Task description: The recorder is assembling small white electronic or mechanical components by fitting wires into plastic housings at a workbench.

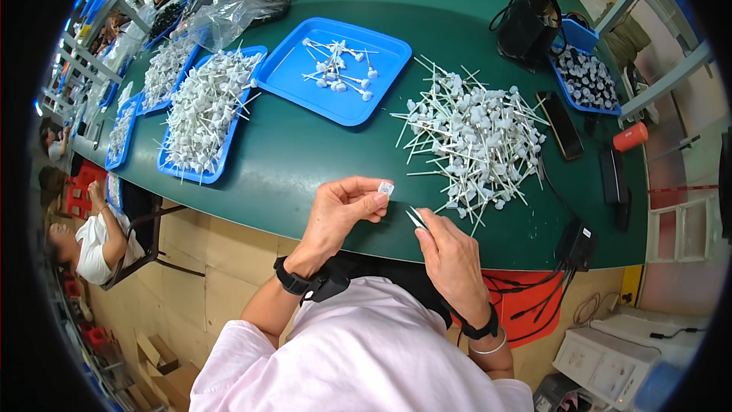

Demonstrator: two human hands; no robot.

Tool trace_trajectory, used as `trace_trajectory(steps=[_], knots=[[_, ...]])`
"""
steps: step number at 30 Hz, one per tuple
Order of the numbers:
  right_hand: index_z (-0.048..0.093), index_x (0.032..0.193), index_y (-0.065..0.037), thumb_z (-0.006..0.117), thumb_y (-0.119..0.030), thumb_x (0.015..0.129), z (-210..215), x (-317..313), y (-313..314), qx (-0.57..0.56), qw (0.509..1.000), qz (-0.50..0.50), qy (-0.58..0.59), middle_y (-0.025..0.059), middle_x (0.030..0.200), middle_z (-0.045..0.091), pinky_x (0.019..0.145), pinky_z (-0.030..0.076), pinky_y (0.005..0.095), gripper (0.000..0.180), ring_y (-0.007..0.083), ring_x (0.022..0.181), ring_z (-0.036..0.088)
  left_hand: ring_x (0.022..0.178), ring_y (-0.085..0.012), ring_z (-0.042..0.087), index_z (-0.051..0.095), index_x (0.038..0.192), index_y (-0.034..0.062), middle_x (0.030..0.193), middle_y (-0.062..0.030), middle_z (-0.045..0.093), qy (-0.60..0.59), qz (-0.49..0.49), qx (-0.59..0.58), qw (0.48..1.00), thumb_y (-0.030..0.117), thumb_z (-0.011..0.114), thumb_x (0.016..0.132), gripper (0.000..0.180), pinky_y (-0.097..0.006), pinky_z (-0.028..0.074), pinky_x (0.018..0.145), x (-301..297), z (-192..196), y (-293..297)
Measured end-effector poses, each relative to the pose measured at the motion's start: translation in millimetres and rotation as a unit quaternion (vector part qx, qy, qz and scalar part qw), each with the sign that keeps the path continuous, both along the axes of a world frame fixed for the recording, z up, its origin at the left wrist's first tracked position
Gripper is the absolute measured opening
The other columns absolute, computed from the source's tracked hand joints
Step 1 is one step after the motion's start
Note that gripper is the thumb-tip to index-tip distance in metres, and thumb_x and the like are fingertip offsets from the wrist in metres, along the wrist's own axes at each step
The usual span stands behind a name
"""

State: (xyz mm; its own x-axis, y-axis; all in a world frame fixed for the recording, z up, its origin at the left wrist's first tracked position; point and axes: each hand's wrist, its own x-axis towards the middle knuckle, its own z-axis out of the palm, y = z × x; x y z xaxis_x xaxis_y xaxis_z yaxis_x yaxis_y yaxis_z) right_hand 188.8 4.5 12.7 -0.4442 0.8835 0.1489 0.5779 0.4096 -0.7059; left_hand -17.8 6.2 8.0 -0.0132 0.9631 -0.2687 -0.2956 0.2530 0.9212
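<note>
My left hand (335, 214) pinches a small whitish plastic piece (386, 188) between thumb and fingertips, just above the near part of the green table. Close by on the right, my right hand (451, 255) is closed round a pair of tweezers (415, 218), whose tips point toward the piece but stay apart from it. Beyond my hands lies a loose heap of white parts with thin stems (476, 137). A shallow blue tray (293, 76), farther off and to the left, carries several of the same stemmed parts.
Full blue trays of white parts (202, 118) stand on the left, with clear plastic bags (236, 15) behind. On the right are a black bag (528, 27), a phone (560, 126), a tray of dark-and-white parts (587, 80) and a black adapter with cables (576, 244). A person (103, 240) sits at left.
</note>
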Motion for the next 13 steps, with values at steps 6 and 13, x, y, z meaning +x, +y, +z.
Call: trace_trajectory(steps=[6,13], knots=[[0.053,0.123,-0.003,0.059,-0.009,0.091,13,-4,5,0.031,0.998,-0.006,0.047,0.016,0.086,0.06,0.058,0.048,0.0423,0.033,0.0347,0.069,0.061,0.075,-0.0097,0.064,0.068,0.109,-0.0001,0.089,-0.0065,0.07,0.033,-0.002,0.038,0.999,0.011,0.071,0.087,0.025,-0.023,0.053,0.068,0,-1,-2],[0.053,0.124,-0.005,0.059,-0.009,0.092,14,-12,10,0.062,0.994,0.013,0.091,0.0154,0.086,0.06,0.057,0.048,0.0403,0.033,0.0338,0.069,0.062,0.079,-0.0116,0.067,0.065,0.117,0.0024,0.092,-0.0082,0.071,0.069,0.007,0.074,0.995,0.009,0.071,0.087,0.031,-0.023,0.054,0.069,4,-4,-3]])
